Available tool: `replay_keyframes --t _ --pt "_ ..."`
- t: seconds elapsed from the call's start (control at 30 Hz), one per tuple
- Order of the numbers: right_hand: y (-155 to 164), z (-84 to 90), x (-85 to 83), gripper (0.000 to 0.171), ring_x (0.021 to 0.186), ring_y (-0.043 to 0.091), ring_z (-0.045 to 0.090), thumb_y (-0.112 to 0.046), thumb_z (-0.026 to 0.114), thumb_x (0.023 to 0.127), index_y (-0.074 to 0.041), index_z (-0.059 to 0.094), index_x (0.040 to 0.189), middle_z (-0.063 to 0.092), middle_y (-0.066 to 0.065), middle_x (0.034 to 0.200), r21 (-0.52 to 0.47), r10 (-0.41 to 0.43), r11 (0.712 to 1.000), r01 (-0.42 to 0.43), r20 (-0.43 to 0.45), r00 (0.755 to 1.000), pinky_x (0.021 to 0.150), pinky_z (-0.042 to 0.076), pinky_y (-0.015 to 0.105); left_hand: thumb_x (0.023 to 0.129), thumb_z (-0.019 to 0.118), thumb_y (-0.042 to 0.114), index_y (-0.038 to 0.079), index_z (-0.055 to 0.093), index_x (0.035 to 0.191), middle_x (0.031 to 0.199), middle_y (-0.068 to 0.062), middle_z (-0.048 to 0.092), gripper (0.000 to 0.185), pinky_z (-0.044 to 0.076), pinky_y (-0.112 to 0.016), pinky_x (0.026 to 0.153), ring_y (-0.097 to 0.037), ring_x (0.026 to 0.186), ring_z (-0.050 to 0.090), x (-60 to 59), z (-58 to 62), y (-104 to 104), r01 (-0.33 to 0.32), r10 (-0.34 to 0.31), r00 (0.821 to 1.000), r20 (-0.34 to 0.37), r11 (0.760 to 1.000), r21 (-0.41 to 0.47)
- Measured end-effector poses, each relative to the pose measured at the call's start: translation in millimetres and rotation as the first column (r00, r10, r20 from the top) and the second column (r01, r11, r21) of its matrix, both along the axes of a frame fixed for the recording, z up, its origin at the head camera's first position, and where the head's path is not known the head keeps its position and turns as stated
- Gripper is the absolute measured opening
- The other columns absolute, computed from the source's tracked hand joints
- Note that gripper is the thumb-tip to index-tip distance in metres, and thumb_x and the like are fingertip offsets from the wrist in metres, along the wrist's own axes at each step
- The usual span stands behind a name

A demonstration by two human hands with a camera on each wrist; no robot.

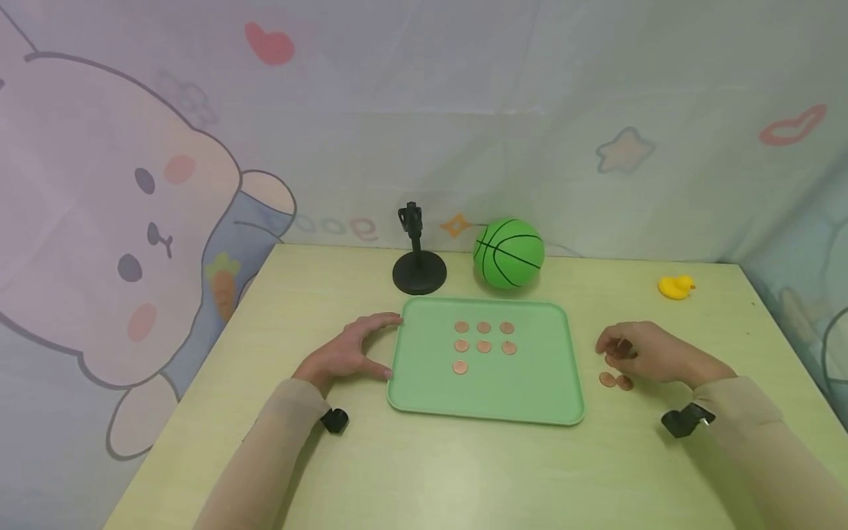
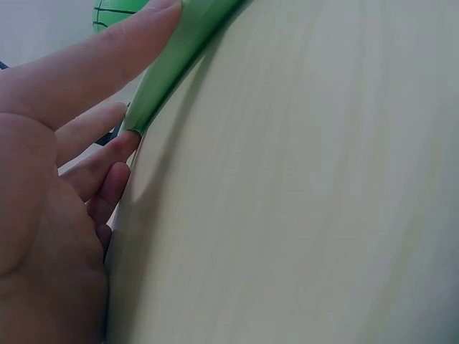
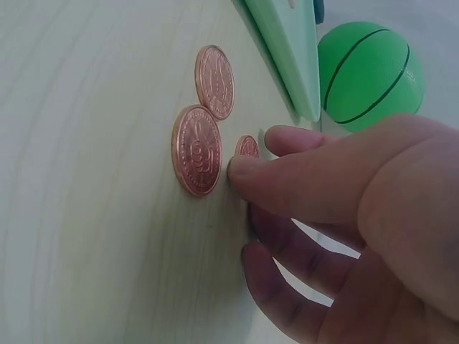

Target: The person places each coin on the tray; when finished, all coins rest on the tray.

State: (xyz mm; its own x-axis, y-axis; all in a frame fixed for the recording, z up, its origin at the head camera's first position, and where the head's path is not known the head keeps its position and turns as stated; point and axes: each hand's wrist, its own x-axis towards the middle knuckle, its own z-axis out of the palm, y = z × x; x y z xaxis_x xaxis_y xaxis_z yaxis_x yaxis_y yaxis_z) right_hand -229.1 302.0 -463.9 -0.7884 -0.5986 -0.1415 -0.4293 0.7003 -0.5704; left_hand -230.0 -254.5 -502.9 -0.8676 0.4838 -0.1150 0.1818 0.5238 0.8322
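Right hand (image 1: 652,352) by embossed copper coins (image 3: 197,150)

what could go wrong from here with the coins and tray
The right hand, reaching at one coin, might knock the two coins close by.
A push from the left hand at the edge of the tray could slide the seven coins out of line.
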Motion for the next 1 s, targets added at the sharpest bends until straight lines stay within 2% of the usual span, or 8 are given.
replay_keyframes --t 0.43,1.0 --pt "-6.3 2.1 0.3 0.018 0.077 0.011 0.059 0.009 0.07 0.091 -0.006 0.067 0.102 0.064 0.001 0.089 -0.028 0.01 1.0 -0.009 0.034 0.999 0.069 0.052 0.024 0.069 0.1 0.022 0.023 0.052 0.155 0.166 -0.003 0.04 0.098 0.014 -0.063 0.127 -0.033 0.157 0.026 -1.7 -1.4 -0.1 0.016 -0.016 1.0 -0.021 1.0 0.014" --pt "-2.9 4.1 1.6 0.011 0.08 0.009 0.065 0.001 0.075 0.093 -0.006 0.069 0.1 0.064 -0.002 0.089 -0.02 0.01 1.0 -0.01 -0.01 1.0 0.072 0.056 0.025 0.068 0.1 0.026 0.024 0.051 0.156 0.166 -0.003 0.039 0.1 0.015 -0.063 0.127 -0.032 0.157 0.027 -0.2 -1.0 -0.5 0.015 -0.015 0.999 -0.033 1.0 -0.012"
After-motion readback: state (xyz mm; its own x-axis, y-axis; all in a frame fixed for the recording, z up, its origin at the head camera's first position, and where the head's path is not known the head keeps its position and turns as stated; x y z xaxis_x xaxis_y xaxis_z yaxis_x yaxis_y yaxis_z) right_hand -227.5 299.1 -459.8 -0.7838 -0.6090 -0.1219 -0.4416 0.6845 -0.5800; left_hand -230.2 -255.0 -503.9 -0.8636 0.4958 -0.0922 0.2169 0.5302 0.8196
